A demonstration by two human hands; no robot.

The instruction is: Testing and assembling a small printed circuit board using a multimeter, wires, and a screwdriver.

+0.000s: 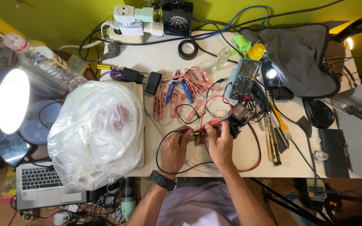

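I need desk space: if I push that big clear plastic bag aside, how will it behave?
The plastic bag looks thin and crumpled, so it would probably deform rather than slide stiffly. Its bulging contents seem light tubing or packaging, so probably light. It overhangs the table edge, so it might slump off.

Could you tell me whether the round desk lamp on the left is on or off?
On: the round blue desk lamp on the left shows a glowing white face.

On a cluttered white workbench (231, 161), the left hand (173, 147) pinches a black probe (184, 131) and the right hand (219, 142) a red probe (214, 121), both tips on a small circuit board (198, 137). A digital multimeter (245, 78) lies beyond, a bulging clear plastic bag (97, 134) to the left.
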